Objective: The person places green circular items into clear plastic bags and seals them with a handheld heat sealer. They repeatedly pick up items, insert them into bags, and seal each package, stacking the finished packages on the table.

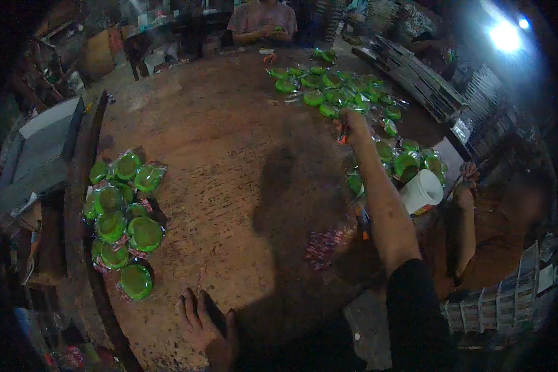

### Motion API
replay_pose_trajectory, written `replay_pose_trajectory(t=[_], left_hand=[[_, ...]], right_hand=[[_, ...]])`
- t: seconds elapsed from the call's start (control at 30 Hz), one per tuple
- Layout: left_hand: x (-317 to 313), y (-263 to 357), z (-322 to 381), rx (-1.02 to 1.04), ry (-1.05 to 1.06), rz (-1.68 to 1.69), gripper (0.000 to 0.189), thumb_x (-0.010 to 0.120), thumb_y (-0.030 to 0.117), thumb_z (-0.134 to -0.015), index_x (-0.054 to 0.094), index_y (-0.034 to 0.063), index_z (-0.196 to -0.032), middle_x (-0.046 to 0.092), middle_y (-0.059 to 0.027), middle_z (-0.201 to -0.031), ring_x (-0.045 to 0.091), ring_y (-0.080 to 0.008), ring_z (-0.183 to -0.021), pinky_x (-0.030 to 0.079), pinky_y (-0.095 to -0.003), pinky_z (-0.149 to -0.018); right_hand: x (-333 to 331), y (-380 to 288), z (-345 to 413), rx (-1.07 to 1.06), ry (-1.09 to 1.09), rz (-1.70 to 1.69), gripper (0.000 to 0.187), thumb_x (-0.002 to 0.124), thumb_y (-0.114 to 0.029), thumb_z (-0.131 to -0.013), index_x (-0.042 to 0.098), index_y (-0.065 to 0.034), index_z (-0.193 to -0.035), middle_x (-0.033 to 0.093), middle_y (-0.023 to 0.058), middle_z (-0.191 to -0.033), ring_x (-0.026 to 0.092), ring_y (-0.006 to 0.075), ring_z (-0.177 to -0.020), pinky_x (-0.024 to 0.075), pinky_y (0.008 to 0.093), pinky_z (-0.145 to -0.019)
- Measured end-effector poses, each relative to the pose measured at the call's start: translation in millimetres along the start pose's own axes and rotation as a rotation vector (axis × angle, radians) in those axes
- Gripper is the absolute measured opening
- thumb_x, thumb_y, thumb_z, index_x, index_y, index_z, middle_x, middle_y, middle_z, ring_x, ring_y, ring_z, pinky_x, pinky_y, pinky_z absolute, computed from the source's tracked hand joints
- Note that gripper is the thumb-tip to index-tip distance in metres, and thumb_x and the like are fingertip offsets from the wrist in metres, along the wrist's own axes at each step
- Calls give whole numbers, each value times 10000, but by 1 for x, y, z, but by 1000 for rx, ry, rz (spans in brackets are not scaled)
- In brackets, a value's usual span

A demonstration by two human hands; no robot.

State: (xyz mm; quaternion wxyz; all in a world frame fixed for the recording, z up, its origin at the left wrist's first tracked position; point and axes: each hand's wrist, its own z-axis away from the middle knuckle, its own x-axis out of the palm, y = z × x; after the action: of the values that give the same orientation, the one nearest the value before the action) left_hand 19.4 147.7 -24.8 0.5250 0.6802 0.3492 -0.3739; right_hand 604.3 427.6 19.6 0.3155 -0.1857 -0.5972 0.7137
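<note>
My left hand [202, 321] rests on the wooden table [204, 139] near its front edge, fingers apart and nothing in it. My right hand [352, 122] reaches across to the far right, closed around a small tool with an orange-red part [342, 137]; its exact kind is too blurred to tell. Just beyond that hand lies a spread of round green items in clear plastic wrap [335, 88]. More wrapped green items [407, 162] sit beside my forearm, partly hidden by it. To the left, a cluster of similar wrapped green items [116, 223] lies along the table's raised edge.
A white plastic tub [422, 191] stands right of my forearm. Small pinkish printed slips [325, 246] lie heaped near me, beside a dark tool with orange [364, 225]. One person [262, 23] is across the table; another [488, 228] sits at the right. Wooden slats [409, 74] border the far right.
</note>
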Motion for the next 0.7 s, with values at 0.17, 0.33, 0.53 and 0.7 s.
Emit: replay_pose_trajectory(t=[0.17, 0.33, 0.53, 0.7], left_hand=[[0, -6, 7, 53, 8, -10, 691, 729, 346, -898, 515, 49, -1484, 371, -243, -1624, 319, -479, -1504, 317, -607, -1210], [0, 0, -5, -69, -37, 19, 660, 711, 326, -895, 517, 62, -1467, 379, -231, -1595, 303, -479, -1501, 274, -616, -1212], [-7, 4, -14, -135, -162, 0, 667, 709, 274, -900, 476, 74, -1493, 385, -223, -1580, 327, -463, -1484, 279, -600, -1198], [-20, 3, -12, -253, -358, 167, 729, 585, 439, -1050, 314, 100, -1636, 302, -214, -1671, 349, -389, -1505, 391, -516, -1151]], right_hand=[[-16, 35, -12, 20, 172, -178, 185, 536, -154, -1009, 610, -58, -1149, 598, 84, -897, 673, 256, -696, 514, 360, -477], [-53, 34, -79, -32, 197, -209, 216, 617, -270, -996, 650, -87, -1104, 656, 61, -919, 666, 273, -735, 544, 384, -609], [-61, 61, -98, -163, 192, -328, 160, 694, -199, -943, 655, -102, -1065, 675, 68, -976, 642, 224, -819, 547, 382, -648], [-23, 42, -48, -47, 541, 0, 299, 685, -238, -993, 616, -30, -1196, 703, 106, -1057, 680, 250, -838, 547, 419, -661]])
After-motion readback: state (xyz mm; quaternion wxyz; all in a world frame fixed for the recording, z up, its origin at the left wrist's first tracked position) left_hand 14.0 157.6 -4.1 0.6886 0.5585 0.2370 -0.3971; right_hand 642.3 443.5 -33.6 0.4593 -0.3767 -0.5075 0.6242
